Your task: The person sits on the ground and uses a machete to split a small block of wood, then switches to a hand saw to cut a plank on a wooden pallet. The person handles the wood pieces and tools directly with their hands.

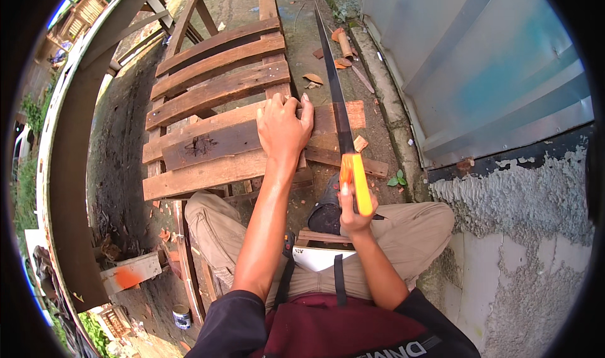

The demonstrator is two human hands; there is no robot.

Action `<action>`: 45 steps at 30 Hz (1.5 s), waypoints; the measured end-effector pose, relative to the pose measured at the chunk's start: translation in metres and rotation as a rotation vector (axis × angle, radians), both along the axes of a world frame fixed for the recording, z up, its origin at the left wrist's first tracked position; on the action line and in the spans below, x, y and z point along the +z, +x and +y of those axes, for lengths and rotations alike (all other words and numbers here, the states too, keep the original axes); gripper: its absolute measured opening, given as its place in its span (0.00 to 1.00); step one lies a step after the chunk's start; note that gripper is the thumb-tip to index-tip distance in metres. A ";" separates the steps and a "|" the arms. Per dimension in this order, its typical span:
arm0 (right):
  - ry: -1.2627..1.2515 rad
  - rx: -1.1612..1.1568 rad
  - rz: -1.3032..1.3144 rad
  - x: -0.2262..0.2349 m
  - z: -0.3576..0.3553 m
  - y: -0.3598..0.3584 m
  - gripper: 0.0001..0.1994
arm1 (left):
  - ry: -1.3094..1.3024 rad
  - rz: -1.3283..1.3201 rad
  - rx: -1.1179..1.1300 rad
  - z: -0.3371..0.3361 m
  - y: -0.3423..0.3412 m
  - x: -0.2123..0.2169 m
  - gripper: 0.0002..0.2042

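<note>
My right hand [358,210] is closed round the yellow and orange handle of a handsaw [337,87]. Its long dark blade points away from me and crosses a wooden plank [217,149] near the right end; whether the teeth touch the wood I cannot tell. This plank lies across a slatted wooden frame [220,80], dark and stained on its left part, its right end jutting past the frame. My left hand [283,126] presses down on it, fingers curled over the far edge, left of the blade.
A corrugated metal sheet [479,55] and a rough plastered wall [510,194] stand close on the right. Wood offcuts [360,144] and dry leaves [313,79] lie about the ground. At the lower left are a can [181,317] and a board with orange paint [131,273].
</note>
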State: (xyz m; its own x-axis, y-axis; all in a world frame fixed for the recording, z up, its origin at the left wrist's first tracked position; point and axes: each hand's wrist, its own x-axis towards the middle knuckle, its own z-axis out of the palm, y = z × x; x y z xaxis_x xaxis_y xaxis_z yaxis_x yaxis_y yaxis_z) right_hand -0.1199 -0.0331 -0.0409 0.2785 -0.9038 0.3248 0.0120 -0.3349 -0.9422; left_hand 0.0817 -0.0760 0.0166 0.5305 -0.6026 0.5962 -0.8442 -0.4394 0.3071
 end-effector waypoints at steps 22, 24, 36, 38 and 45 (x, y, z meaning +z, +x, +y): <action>-0.128 0.145 0.050 -0.065 0.083 -0.091 0.12 | -0.032 -0.023 -0.001 -0.005 0.008 0.004 0.12; -0.065 0.144 0.070 -0.066 0.078 -0.102 0.11 | -0.054 -0.036 0.012 -0.010 0.008 0.008 0.12; -0.135 0.055 0.123 -0.053 0.078 -0.107 0.08 | 0.135 -0.139 -0.455 0.043 0.035 0.012 0.38; -0.181 0.074 0.099 -0.045 0.075 -0.103 0.04 | 0.152 -0.122 -0.451 0.049 0.046 0.006 0.37; -0.026 0.073 0.039 -0.017 0.095 -0.093 0.02 | 0.246 -0.077 -0.572 0.040 0.058 0.026 0.37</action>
State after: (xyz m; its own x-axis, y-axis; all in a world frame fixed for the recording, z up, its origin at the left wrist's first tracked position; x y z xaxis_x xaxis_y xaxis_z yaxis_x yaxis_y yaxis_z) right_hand -0.2130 0.0615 -0.0575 0.3562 -0.8721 0.3356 0.0006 -0.3589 -0.9334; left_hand 0.1399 -0.0360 0.0428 0.0441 -0.9029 0.4275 -0.9823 0.0388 0.1831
